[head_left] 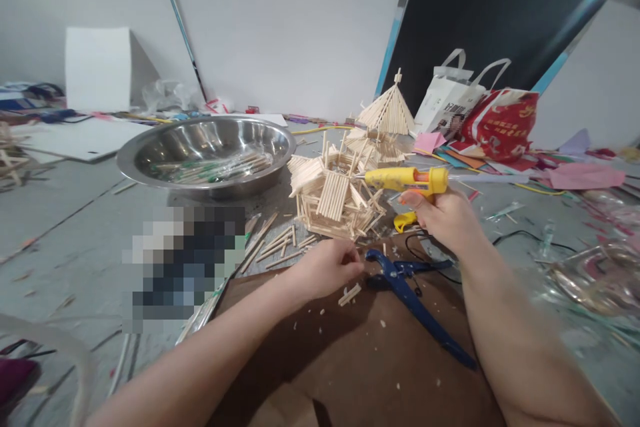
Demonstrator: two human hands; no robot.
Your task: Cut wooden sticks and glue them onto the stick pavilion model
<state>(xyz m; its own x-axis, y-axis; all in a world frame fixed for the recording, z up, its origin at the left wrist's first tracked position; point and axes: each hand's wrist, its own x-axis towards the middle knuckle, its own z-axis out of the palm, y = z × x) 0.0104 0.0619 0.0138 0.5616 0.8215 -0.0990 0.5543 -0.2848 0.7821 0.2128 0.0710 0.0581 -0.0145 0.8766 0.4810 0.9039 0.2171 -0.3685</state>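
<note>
OK, I'm looking down at the stick house (336, 197), sitting on the grey floor just past the brown board (360, 353). My right hand (445, 217) is clamped round the glue gun (403, 180), nozzle pointing left, right at the house's upper side, touching or nearly, can't tell which. Left hand (327, 270) is curled low at the house's front edge, fingertips pinched together, prob on a small stick, but I can't make out what's in there. Progress, as I judge it: walls and slanted roof panels are stacked up, so it's well along, but looks ragged and unfinished w/ sticks poking out. Loose sticks (275, 243) lie on the floor to the left, more in the steel bowl (207, 153). Blue cutters (415, 297) lie on the board, cut bits (349, 293) beside them. A finished-looking tower (387, 113) stands behind.
</note>
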